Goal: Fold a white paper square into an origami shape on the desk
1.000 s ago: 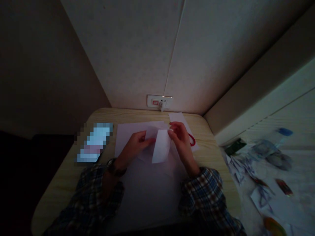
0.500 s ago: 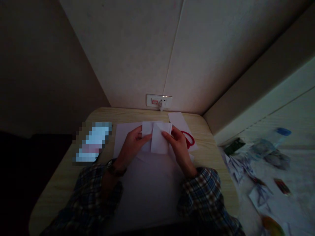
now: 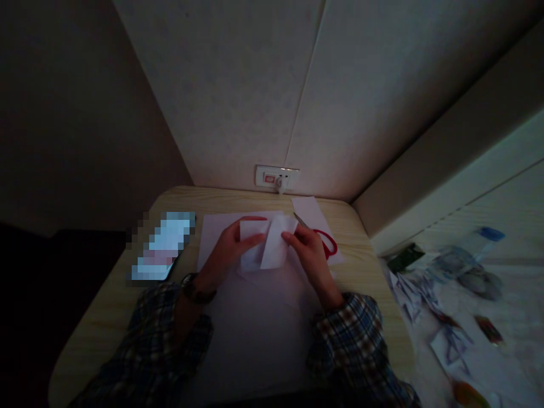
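Between my hands is a folded piece of white paper (image 3: 275, 249), held up just above the table, with a flap standing away from its left part. My left hand (image 3: 229, 246) grips the left part, thumb in front and fingers behind. The right edge is pinched between thumb and fingers of my right hand (image 3: 309, 249). Beyond my right hand lie scissors with red handles (image 3: 330, 245), partly hidden by that hand. White sheets of paper (image 3: 255, 334) lie under my hands and forearms.
A lit phone (image 3: 164, 246), its screen blurred out, lies at the left on the wooden table (image 3: 106, 317). Another paper strip (image 3: 309, 208) lies at the back beneath the scissors. Behind is a wall socket (image 3: 277, 178). Right of the table are paper scraps (image 3: 406, 297) and a clear bottle (image 3: 471, 246).
The folded paper's right flap has tilted and lifted away from the left part. My left fingers have stretched along the back of the top edge. The view has shifted slightly.
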Demonstrator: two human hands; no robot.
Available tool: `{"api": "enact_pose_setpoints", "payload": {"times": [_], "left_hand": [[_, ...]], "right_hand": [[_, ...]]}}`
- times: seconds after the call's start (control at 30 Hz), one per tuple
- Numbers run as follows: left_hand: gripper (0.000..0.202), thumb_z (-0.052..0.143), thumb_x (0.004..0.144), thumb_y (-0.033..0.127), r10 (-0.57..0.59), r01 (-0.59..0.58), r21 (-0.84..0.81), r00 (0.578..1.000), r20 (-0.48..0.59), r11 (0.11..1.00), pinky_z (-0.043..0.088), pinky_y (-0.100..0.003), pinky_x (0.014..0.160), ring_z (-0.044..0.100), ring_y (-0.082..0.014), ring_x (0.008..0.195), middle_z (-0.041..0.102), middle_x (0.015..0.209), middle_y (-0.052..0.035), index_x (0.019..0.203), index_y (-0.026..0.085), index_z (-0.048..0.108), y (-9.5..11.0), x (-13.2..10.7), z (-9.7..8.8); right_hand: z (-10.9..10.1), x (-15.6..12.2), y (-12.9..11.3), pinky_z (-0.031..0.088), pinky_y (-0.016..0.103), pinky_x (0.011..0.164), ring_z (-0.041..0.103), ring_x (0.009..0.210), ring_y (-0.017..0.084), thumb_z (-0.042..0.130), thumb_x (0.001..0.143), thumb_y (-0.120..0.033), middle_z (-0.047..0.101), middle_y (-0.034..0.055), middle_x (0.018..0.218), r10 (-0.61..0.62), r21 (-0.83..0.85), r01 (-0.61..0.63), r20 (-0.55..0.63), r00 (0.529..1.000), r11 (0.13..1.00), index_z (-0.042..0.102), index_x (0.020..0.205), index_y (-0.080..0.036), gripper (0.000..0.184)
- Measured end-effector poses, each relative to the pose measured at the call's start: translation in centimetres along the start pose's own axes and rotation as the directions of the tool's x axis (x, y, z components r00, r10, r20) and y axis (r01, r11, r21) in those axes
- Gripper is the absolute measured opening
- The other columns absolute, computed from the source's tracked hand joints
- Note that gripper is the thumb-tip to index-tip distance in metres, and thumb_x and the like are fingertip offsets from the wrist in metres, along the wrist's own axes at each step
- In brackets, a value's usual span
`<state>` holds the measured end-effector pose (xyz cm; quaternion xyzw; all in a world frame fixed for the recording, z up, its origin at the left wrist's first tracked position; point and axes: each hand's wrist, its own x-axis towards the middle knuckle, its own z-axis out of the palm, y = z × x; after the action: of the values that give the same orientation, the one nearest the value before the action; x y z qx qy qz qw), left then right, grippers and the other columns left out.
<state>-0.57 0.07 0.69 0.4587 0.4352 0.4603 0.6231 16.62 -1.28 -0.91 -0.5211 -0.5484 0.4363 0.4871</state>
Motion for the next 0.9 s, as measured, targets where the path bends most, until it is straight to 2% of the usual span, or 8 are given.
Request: {"api": "enact_pose_setpoints", "payload": {"times": [0.1,0.2,0.27,0.37,0.43,0.53,0.7,0.9], "left_hand": [[0.043,0.077,0.055,0.029,0.024,-0.021,0.073,0.999,-0.046,0.997,0.048,-0.027,0.061,0.063,-0.0192,0.074,0.068,0.091,-0.0045,0.095,0.018,0.065,-0.1,0.0,0.1],[0.037,0.077,0.054,0.03,0.02,-0.011,0.098,0.996,-0.091,0.995,0.047,-0.026,0.06,0.061,-0.0176,0.068,0.068,0.079,-0.0016,0.087,0.017,0.066,-0.5,0.0,0.2],[0.032,0.076,0.056,0.032,-0.013,0.023,0.078,0.992,-0.125,0.997,0.046,-0.026,0.058,0.06,-0.017,0.064,0.067,0.072,-0.0013,0.082,0.016,0.065,-0.8,0.0,0.1],[0.033,0.076,0.056,0.031,-0.013,0.014,0.004,0.983,-0.186,1.0,0.047,-0.027,0.059,0.061,-0.0169,0.065,0.067,0.075,-0.0021,0.083,0.015,0.064,-0.9,0.0,0.0],[0.038,0.077,0.055,0.028,0.008,-0.018,-0.046,0.976,-0.219,0.999,0.047,-0.027,0.062,0.061,-0.0166,0.069,0.068,0.079,-0.002,0.088,0.016,0.063,-0.8,0.0,-0.1],[0.04,0.076,0.057,0.025,0.011,-0.037,-0.104,0.971,-0.238,0.994,0.048,-0.027,0.067,0.062,-0.0156,0.074,0.067,0.083,-0.0013,0.093,0.016,0.061,-0.6,0.1,-0.2],[0.036,0.075,0.059,0.023,-0.012,-0.026,-0.172,0.977,-0.214,0.985,0.047,-0.026,0.068,0.062,-0.0146,0.075,0.067,0.084,-0.0016,0.091,0.016,0.062,-0.6,0.2,-0.4],[0.039,0.076,0.055,0.024,-0.066,0.018,-0.207,0.972,-0.226,0.978,0.047,-0.028,0.07,0.062,-0.0164,0.077,0.068,0.085,-0.0024,0.09,0.014,0.062,-0.3,0.2,-0.3]], "right_hand": [[0.2,-0.1,0.1,0.044,0.026,0.061,0.053,0.067,0.015,0.058,0.076,-0.04,0.057,-0.0003,0.066,-0.034,-0.098,0.034,-0.002,0.999,0.995,0.057,0.064,-0.019,0.025],[0.5,-0.3,-0.1,0.044,0.025,0.061,0.053,0.07,0.015,0.058,0.076,-0.039,0.058,0.0001,0.073,-0.061,-0.11,0.06,-0.005,0.998,0.992,0.056,0.071,-0.019,0.02],[0.8,-0.4,-0.2,0.044,0.024,0.062,0.055,0.073,0.015,0.062,0.074,-0.039,0.059,0.0003,0.08,-0.042,-0.101,0.043,0.01,0.999,0.994,0.056,0.081,-0.02,0.021],[1.2,-0.5,0.0,0.043,0.024,0.059,0.055,0.07,0.015,0.065,0.07,-0.042,0.06,0.0001,0.081,0.026,-0.165,-0.012,0.084,0.996,0.986,0.055,0.086,-0.021,0.029],[1.5,-0.5,0.1,0.041,0.024,0.056,0.052,0.064,0.014,0.064,0.071,-0.043,0.059,-0.0007,0.073,0.04,-0.238,-0.013,0.11,0.993,0.971,0.056,0.079,-0.019,0.026],[1.6,-0.5,0.1,0.034,0.023,0.05,0.044,0.055,0.011,0.061,0.074,-0.042,0.05,-0.0032,0.058,0.022,-0.291,-0.002,0.064,0.998,0.957,0.052,0.063,-0.019,0.027],[1.4,-0.5,-0.1,0.03,0.023,0.048,0.041,0.051,0.011,0.063,0.071,-0.041,0.046,-0.0044,0.053,0.029,-0.234,-0.027,0.004,1.0,0.972,0.049,0.058,-0.019,0.029],[1.1,-0.3,-0.2,0.034,0.023,0.05,0.045,0.051,0.012,0.061,0.072,-0.04,0.049,-0.0034,0.053,0.072,-0.102,-0.065,0.072,0.995,0.993,0.051,0.055,-0.019,0.029]]}}
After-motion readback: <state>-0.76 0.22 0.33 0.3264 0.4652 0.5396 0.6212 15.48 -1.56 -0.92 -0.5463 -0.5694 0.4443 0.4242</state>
